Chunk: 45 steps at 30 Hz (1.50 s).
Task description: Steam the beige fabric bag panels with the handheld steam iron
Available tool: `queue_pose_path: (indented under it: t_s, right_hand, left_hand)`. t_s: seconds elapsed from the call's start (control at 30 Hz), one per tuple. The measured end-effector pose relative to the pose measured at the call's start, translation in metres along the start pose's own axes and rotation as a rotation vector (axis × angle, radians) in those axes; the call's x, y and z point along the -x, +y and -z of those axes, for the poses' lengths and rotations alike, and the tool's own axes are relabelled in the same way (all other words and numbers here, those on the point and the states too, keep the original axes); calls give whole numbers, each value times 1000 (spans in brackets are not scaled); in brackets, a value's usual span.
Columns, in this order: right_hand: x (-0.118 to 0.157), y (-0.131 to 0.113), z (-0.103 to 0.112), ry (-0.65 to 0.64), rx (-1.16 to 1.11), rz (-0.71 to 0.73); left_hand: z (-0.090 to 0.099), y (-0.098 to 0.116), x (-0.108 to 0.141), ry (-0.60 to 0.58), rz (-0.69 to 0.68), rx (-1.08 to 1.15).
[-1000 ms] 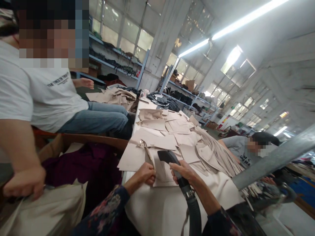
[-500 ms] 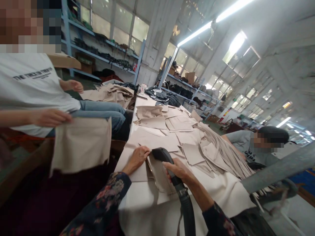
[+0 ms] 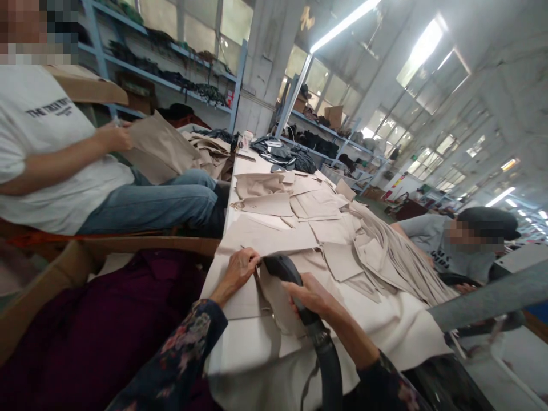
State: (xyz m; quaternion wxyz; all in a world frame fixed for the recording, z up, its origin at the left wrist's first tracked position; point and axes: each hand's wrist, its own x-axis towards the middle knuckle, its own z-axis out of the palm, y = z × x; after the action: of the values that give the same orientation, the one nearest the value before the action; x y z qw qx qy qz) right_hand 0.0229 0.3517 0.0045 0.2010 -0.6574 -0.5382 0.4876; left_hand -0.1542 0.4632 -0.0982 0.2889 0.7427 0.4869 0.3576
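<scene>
My right hand [image 3: 310, 294] is wrapped around a black curved hose [image 3: 323, 342], which runs up from the bottom edge to a blunt tip near the middle. A band circles it below my grip. My left hand [image 3: 238, 271] is closed at that tip, its thumb and fingertips pinched together. Under the tip a beige fabric piece [image 3: 278, 302] stands partly raised, its upper edge by my left fingertips. What exactly lies in the pinch is small and partly hidden. More flat beige fabric [image 3: 244, 302] lies beneath my left hand.
Beige cut pieces [image 3: 338, 260] and a bundle of long strips [image 3: 398, 262] cover the table [image 3: 240, 342]. At left, a co-worker [image 3: 55, 154] holds a beige panel [image 3: 158, 148] above a carton with dark purple cloth [image 3: 107, 319]. Another person [image 3: 440, 240] sits at right, behind a grey pipe [image 3: 492, 291].
The co-worker at left has raised the beige panel up and away, uncovering the carton of purple cloth. My hands and the hose stay in nearly the same place; my view has shifted slightly.
</scene>
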Motion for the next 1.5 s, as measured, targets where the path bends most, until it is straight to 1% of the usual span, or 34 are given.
queue_pose_path:
  t_s: [0.1, 0.17, 0.23, 0.3, 0.37, 0.4, 0.5, 0.57, 0.67, 0.77, 0.83, 0.9, 0.97, 1.1, 1.17, 1.23, 1.3, 1.33, 1.37, 1.4, 1.43, 1.47, 1.5]
  right_hand:
    - [-21, -7, -1, 27, -24, 24]
    - [-26, -7, 5, 57, -38, 35]
    - [-22, -4, 17, 96, -58, 46]
    - [-11, 0, 32, 109, -91, 48]
    - [1, 1, 45, 82, -124, 39]
    - [6, 1, 50, 59, -132, 31]
    - [10, -4, 56, -28, -119, 2]
    - [5, -7, 54, -94, -78, -27]
    - [-10, -7, 46, -155, 2, -70]
    - [-25, -8, 36, -180, 9, -51]
    - [-32, -10, 32, -163, -9, -28]
    - [-32, -12, 33, -130, -23, -21]
    - [-27, -12, 40, -108, -37, -25]
    - [-15, -5, 54, -154, -45, -33]
    - [-18, -2, 53, -168, -27, -35]
    - [-27, -1, 49, -144, -26, -27]
    - [-38, 0, 46, -102, -58, -7]
    - [-42, 1, 46, -84, -82, 5]
    - [-45, 3, 47, -67, -109, 15]
    - [-45, 6, 51, -55, -138, 24]
    - [-43, 10, 55, -51, -167, 33]
    - [-39, 16, 60, -56, -193, 41]
    - [-33, 22, 66, -68, -217, 50]
  left_hand:
    - [3, 1, 2, -12, -33, -17]
    - [4, 5, 5, -10, -51, -42]
    - [3, 12, 12, -15, -86, -71]
    - [-2, 19, 23, -44, -144, -94]
    - [-9, 27, 37, -76, -235, -180]
    - [-12, 30, 43, -88, -282, -257]
    - [-20, 36, 55, -116, -367, -492]
    - [-21, 39, 58, -139, -375, -541]
    - [-18, 45, 58, -171, -369, -560]
    - [-15, 48, 58, -193, -358, -589]
    - [-15, 49, 59, -190, -355, -603]
    - [-16, 48, 60, -179, -353, -606]
    - [-17, 46, 60, -165, -353, -602]
    - [-20, 45, 59, -128, -346, -576]
    - [-20, 46, 59, -107, -333, -558]
    - [-19, 48, 64, -83, -319, -551]
    - [-17, 51, 72, 10, -260, -429]
    - [-17, 53, 77, 83, -192, -296]
    - [-16, 54, 82, 154, -77, -98]
    - [-17, 56, 86, 213, 74, 136]
    - [-18, 58, 88, 249, 235, 361]
    - [-19, 59, 89, 256, 381, 542]
    - [-21, 60, 88, 248, 494, 678]
